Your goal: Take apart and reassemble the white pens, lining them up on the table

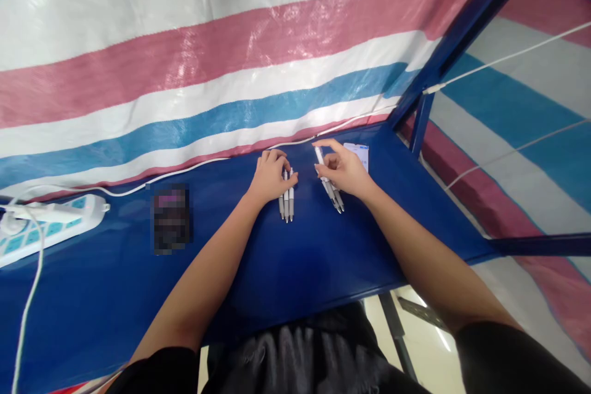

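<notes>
- In the head view, at the centre of the frame, we see two groups of slim pens on a blue tabletop (295, 265), one group at each hand.
- Our left hand (270, 177) is at the upper ends of three grey-and-white pens (286, 200); its fingers curl over them and the thumb lies across, but we cannot tell whether they squeeze or merely rest.
- Those three lie side by side, long axes running nearly straight up and down the frame, points toward the lower edge.
- Our right hand (348, 171) grasps a white pen (319, 157) near its upper end, thumb and index finger pinching it.
- Below that pinch, a bundle of pens (337, 200) slants toward the lower right; we cannot tell how many it counts, or whether the hand bears them all.
- The relation that matters is the gap: the three lie left of our right fingertips, well within the left hand's reach and nearer to it, their axes upright in the frame against the bundle's slant.
- Partly hidden behind the right hand, a pale printed card (362, 154) lies to the upper right.
- Farther left, we have a dark, pixelated rectangular object (172, 218) and a white power strip (90, 209); behind, a striped tarpaulin (207, 31) hangs.
</notes>
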`<state>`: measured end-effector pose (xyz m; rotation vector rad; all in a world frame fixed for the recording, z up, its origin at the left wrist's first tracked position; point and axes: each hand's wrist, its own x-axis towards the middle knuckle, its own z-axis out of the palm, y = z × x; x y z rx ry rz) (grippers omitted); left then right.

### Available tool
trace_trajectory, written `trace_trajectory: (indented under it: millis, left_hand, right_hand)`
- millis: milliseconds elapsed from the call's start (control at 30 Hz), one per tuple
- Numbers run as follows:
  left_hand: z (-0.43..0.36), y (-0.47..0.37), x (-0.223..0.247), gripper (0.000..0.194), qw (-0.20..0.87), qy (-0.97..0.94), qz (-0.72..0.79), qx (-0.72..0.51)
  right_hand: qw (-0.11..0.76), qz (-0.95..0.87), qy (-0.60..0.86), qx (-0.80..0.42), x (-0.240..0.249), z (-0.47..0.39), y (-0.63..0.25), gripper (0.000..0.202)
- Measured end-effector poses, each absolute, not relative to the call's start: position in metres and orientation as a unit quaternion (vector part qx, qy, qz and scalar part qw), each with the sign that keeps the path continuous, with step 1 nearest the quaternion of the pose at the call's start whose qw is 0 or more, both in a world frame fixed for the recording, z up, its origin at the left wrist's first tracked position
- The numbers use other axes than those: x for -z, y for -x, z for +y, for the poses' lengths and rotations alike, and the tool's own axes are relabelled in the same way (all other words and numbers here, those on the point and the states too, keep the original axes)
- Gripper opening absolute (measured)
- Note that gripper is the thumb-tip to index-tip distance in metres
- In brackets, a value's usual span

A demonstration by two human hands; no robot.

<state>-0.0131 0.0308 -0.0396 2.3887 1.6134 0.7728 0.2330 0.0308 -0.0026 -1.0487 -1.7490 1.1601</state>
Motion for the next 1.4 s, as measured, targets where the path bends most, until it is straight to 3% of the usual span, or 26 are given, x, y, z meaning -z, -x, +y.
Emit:
trace_trajectory:
  millis: [200, 400, 500, 733, 933, 1167, 1333, 1400]
  left_hand:
    - [0.038, 0.013, 0.046, 0.021, 0.122, -0.762, 0.531, -0.350]
    - [0.041, 0.015, 0.042, 0.025, 0.265, -0.607, 0.446, -0.602]
    - [0.039, 0.015, 0.040, 0.032, 0.299, -0.530, 0.431, -0.666]
    - [0.044, 0.014, 0.043, 0.034, 0.394, -0.402, 0.468, -0.681]
    - [0.045, 0.015, 0.042, 0.030, 0.446, -0.406, 0.459, -0.652]
    - [0.044, 0.016, 0.039, 0.020, 0.475, -0.421, 0.444, -0.632]
    - [0.047, 0.017, 0.038, 0.021, 0.492, -0.418, 0.428, -0.633]
    - [0.047, 0.017, 0.038, 0.020, 0.502, -0.413, 0.426, -0.629]
  right_hand:
    - [0.399, -0.657, 0.421, -0.482, 0.001, 0.035, -0.240, 0.068]
    - [0.368, -0.657, 0.435, -0.493, 0.004, 0.031, -0.237, 0.066]
    - [0.342, -0.679, 0.437, -0.482, 0.004, 0.028, -0.235, 0.059]
    - [0.317, -0.731, 0.432, -0.424, 0.001, 0.022, -0.231, 0.065]
    - [0.308, -0.742, 0.420, -0.422, -0.003, 0.017, -0.230, 0.046]
    - [0.297, -0.755, 0.414, -0.413, -0.005, 0.015, -0.229, 0.046]
    - [0.290, -0.734, 0.429, -0.439, -0.006, 0.014, -0.229, 0.073]
    - [0.286, -0.736, 0.431, -0.437, -0.006, 0.015, -0.229, 0.072]
